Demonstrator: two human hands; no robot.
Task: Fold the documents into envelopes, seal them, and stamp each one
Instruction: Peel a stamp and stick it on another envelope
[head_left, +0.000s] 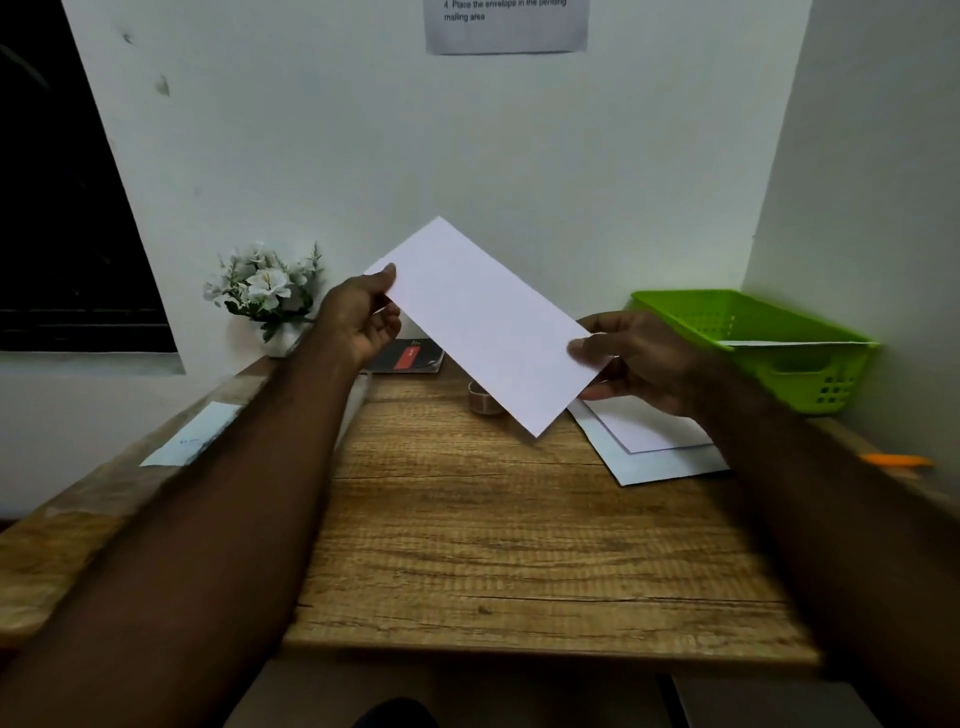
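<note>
- White and flat, the envelope (483, 322) hangs above the wooden desk (467, 545), between my two hands; this face shows no flap.
- Its long axis runs slantwise, with the far-left corner high and the near-right corner low over the tape roll (485, 400).
- My left hand (366, 317) pinches the far-left short edge, thumb on top and fingers curled behind.
- My right hand (634, 358) pinches the near-right edge, thumb on the face. It is nearer the green basket (753, 327) and the paper stack (660, 457), so I judge it would lead any put-down.
</note>
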